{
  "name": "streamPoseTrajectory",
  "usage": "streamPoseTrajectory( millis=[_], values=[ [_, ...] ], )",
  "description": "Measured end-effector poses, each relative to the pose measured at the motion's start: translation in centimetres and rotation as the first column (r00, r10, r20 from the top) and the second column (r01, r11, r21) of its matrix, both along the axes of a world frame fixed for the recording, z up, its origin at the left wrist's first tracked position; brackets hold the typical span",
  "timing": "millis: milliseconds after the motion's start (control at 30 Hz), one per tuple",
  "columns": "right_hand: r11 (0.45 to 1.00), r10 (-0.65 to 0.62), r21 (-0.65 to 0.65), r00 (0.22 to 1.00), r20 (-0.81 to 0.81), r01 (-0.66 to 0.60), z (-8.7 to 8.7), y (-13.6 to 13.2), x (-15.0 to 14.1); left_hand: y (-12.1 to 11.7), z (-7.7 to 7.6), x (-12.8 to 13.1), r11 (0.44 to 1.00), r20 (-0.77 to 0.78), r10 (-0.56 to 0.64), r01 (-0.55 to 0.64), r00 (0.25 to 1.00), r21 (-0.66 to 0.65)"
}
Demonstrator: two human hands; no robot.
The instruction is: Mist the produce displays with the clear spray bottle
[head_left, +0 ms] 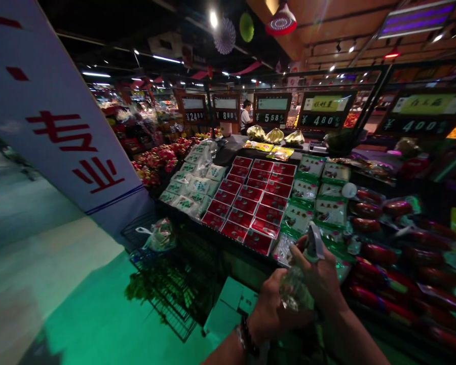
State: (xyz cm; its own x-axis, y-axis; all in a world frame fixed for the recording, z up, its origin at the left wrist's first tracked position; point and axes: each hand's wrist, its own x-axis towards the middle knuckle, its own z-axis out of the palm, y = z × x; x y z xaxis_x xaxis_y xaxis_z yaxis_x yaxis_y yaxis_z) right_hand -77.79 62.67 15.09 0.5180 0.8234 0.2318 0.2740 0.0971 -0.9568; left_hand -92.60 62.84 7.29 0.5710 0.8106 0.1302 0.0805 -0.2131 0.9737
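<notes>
From the head — forward and down

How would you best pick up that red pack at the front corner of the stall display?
Take the red pack by its front edge, coming from the aisle side and slightly above. It lies flat, tight against neighbouring packs behind it, so that exposed edge looks easiest to pinch.

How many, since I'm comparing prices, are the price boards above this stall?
5: in a row, left to right, the ¥2480 board, ¥800 board, ¥558 board, ¥480 board and ¥400 board. More may lie past the right edge.
</notes>
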Motion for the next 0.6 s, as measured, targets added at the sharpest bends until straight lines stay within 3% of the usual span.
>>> streamPoseTrajectory(
  millis=[200,300,433,600],
  values=[
    [0.992,0.076,0.101,0.997,0.026,-0.079,2.3,5.2,1.0,5.1,4.1,-0.2,0.997,0.104,-0.037,0.044,0.994,-0.064],
    [0.988,0.088,0.119,0.993,0.085,-0.097,3.2,6.2,0.8,5.9,4.8,-0.5,0.999,0.110,-0.008,0.011,0.994,-0.030],
    [0.992,0.098,0.065,0.991,0.090,-0.104,3.0,6.3,-0.7,5.7,2.9,-1.1,0.999,0.095,0.040,-0.037,0.995,-0.035],
    [0.996,0.091,-0.009,0.992,0.085,-0.090,0.9,4.9,-2.7,4.1,-0.8,-2.1,0.990,0.009,0.124,-0.124,0.992,0.060]
  ],
)
